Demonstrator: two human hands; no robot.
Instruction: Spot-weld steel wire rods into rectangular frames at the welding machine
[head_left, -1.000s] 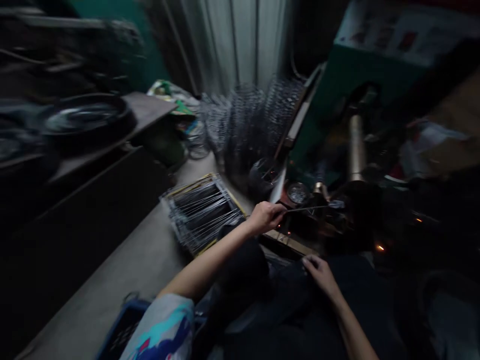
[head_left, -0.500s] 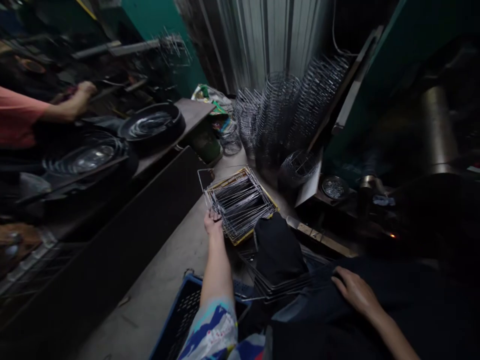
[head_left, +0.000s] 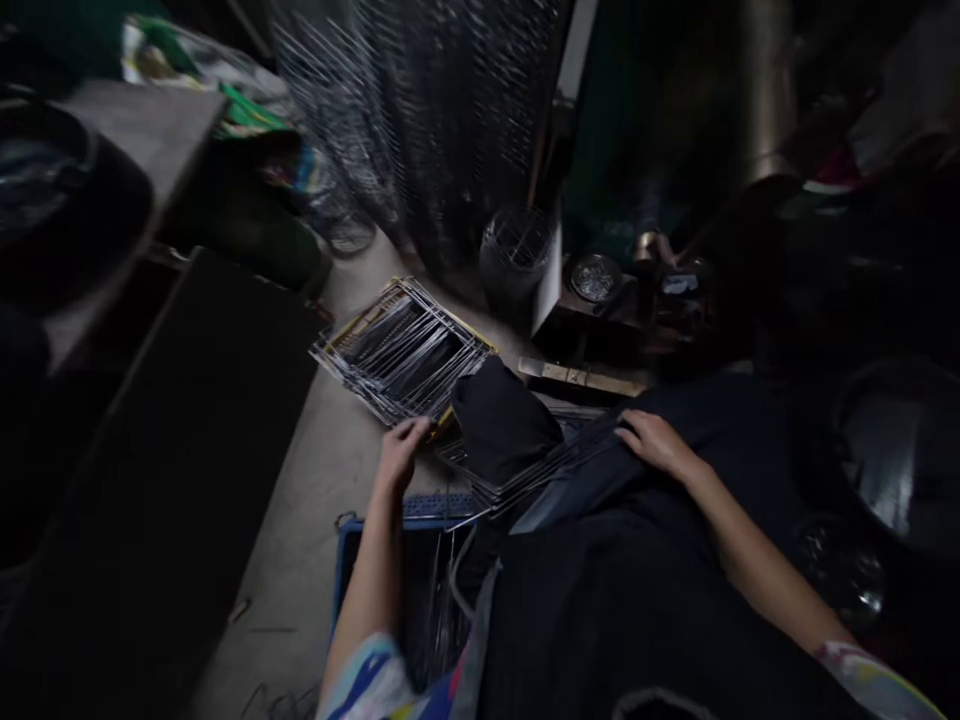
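My left hand (head_left: 401,455) is beside the near corner of a stack of square wire frames (head_left: 409,350) edged with yellow. Its fingers are curled together; blur and gloom hide anything between them. Across my dark-clothed lap lies a smaller bundle of thin bent wire frames (head_left: 517,485), slanting up to the right. At the bundle's far end, my right hand (head_left: 656,440) has its fingers bent around the wires. Below my left forearm stands a blue plastic crate (head_left: 341,560) with more wire pieces inside.
Tall stacks of round wire racks (head_left: 450,120) stand against the far wall. A dark board (head_left: 150,480) and a bench (head_left: 161,125) with a black tub (head_left: 75,200) flank the left. A dish of small metal parts (head_left: 596,278) sits beyond a wooden strip (head_left: 581,378).
My left hand has left the raised wire frame at the stack's far left side and come back to the near corner. My right hand has moved onto the wire bundle. The view has tilted down and right.
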